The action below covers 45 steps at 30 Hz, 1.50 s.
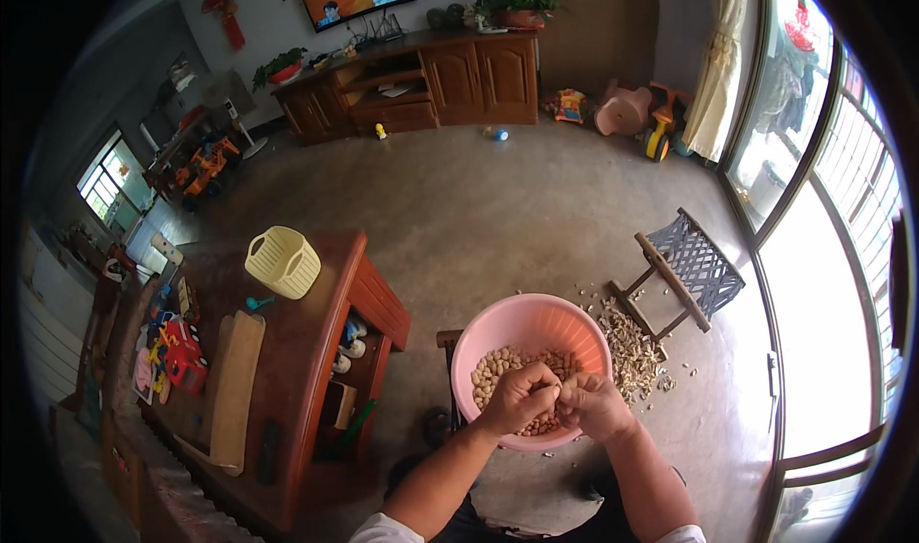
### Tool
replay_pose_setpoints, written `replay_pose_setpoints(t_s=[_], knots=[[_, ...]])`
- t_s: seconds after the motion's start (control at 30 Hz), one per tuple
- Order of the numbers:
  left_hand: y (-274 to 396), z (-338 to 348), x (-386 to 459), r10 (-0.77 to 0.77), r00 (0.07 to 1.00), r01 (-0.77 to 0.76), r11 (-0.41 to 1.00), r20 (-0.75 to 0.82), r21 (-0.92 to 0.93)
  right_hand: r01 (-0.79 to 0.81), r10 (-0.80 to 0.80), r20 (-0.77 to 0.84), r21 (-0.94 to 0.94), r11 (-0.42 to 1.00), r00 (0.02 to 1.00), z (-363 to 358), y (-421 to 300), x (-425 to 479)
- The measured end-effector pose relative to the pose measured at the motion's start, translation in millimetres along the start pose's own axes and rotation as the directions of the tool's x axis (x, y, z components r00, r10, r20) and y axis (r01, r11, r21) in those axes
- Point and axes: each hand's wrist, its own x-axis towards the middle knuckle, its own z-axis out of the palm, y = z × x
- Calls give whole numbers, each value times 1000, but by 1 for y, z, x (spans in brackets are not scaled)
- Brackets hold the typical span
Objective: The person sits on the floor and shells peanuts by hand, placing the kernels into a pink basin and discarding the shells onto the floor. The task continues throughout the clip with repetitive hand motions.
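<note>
Both hands meet over a pink plastic basin [531,313] that stands in front of me. Unshelled peanuts [492,367] lie along its left side, and reddish shelled peanut kernels [540,425] show near its front. My left hand [523,398] and my right hand [594,405] pinch a small thing between their fingertips, most likely a peanut, largely hidden by the fingers. Part of the basin's contents is covered by my hands. To the right of the basin, a heap of broken peanut shells [632,345] is spread on the floor.
A folding stool [689,270] with a woven seat stands beside the shells. At left, a wooden table [287,370] carries a yellow basket [284,263], a cardboard piece [233,392] and a red toy truck [185,356]. Glass sliding doors [782,148] line the right side.
</note>
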Motion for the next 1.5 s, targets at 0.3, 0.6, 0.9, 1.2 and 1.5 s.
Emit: replay_pose_setpoints(t_s=[0.3,0.6,0.9,1.2,1.5], knots=[[-10,7,0,-58,988,51,998,-144,-49,136,-218,-121,-474,870,969,7,7,2],[-17,8,1,-103,979,80,988,-174,-133,164,-315,-132,-637,753,940,5,11,-1],[-2,0,7,-175,970,150,977,-168,-154,40,-53,-64,-195,980,997,4,4,8],[-6,-11,11,-182,975,183,983,-131,-7,55,-82,-52,-397,916,995,2,-6,12],[-7,-19,9,-247,968,248,969,51,-22,-53,2,-110,-460,886,994,1,-7,10]])
